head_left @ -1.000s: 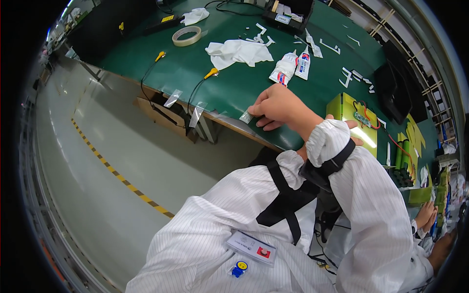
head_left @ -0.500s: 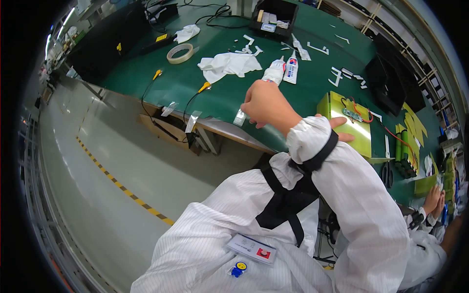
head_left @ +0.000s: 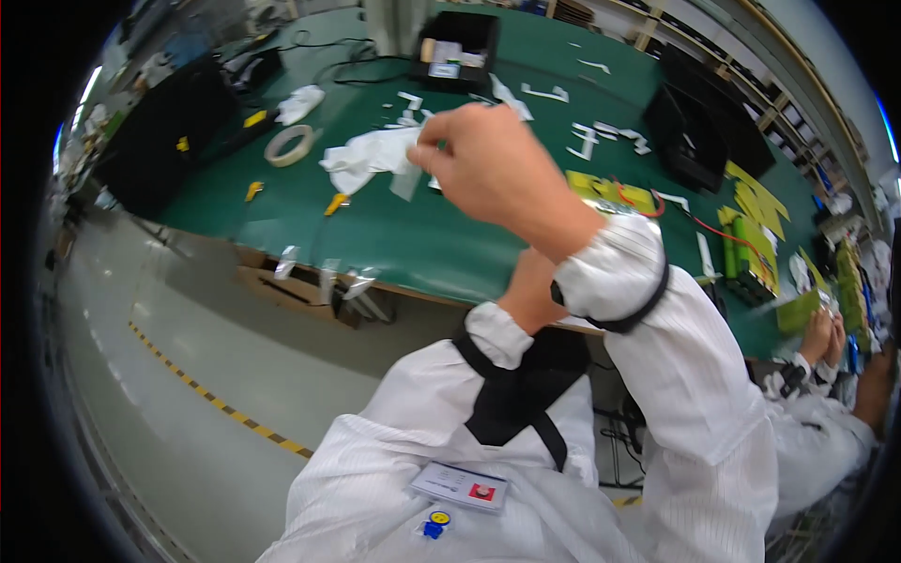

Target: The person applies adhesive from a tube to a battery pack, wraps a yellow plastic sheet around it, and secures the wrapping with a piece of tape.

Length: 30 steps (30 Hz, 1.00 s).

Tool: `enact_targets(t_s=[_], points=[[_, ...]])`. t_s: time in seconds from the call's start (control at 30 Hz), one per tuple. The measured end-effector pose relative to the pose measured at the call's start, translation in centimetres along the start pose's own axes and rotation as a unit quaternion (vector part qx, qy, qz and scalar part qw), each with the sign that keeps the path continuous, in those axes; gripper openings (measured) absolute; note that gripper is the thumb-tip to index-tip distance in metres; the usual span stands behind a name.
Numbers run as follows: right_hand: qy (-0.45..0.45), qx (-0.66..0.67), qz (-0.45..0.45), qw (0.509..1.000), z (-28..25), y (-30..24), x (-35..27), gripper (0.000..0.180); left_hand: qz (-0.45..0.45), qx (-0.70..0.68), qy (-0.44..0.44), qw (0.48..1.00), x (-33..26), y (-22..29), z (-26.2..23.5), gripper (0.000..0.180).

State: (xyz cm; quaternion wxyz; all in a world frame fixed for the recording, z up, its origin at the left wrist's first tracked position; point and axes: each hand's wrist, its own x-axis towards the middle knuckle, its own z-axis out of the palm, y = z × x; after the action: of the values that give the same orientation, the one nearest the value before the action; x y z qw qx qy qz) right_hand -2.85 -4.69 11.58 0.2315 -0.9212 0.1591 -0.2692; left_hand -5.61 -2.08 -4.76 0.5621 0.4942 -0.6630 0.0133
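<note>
My right hand [head_left: 488, 164] reaches across from the right above the green table [head_left: 413, 249]. Its thumb and fingertips pinch a short clear strip of tape [head_left: 405, 181], hanging beside a crumpled white cloth [head_left: 361, 161]. Under the right wrist, at the table's front edge, is my left hand [head_left: 533, 286]; its fingers are hidden by the right sleeve. A yellow-green box [head_left: 584, 182] with red wires lies beyond the right forearm, which partly covers it. Several more tape strips [head_left: 285, 263] hang from the front edge at left.
A tape roll [head_left: 288, 146] and yellow clips [head_left: 337, 204] lie at left. A black bin [head_left: 457, 47] stands at the back, a black tray [head_left: 685, 141] at right. Green cells [head_left: 746, 258] lie near a co-worker's hands [head_left: 821, 338]. White bracket-shaped pieces [head_left: 587, 141] are scattered behind the box.
My right hand has lifted from the table's front edge, carrying a tape strip up and away. My left hand has come off the yellow-green box toward the front edge. The view has shifted.
</note>
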Motion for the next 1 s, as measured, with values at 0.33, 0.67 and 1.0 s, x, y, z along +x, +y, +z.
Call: enact_targets(t_s=[0.33, 0.67, 1.0], points=[[0.289, -0.352, -0.208, 0.866, -11.9, 9.0, -19.9, 0.019, -0.036, 0.089, -0.044, 0.994, 2.2, 2.6, -2.0, 0.038], [0.198, -0.334, -0.309, 0.868, -10.6, 11.5, -19.4, 0.024, -0.043, 0.088, -0.054, 0.994, 2.2, 2.4, -1.7, 0.057], [0.206, -0.302, -0.332, 0.870, -9.4, 12.6, -19.4, 0.023, -0.040, 0.067, -0.053, 0.996, 2.0, 2.2, -1.9, 0.073]])
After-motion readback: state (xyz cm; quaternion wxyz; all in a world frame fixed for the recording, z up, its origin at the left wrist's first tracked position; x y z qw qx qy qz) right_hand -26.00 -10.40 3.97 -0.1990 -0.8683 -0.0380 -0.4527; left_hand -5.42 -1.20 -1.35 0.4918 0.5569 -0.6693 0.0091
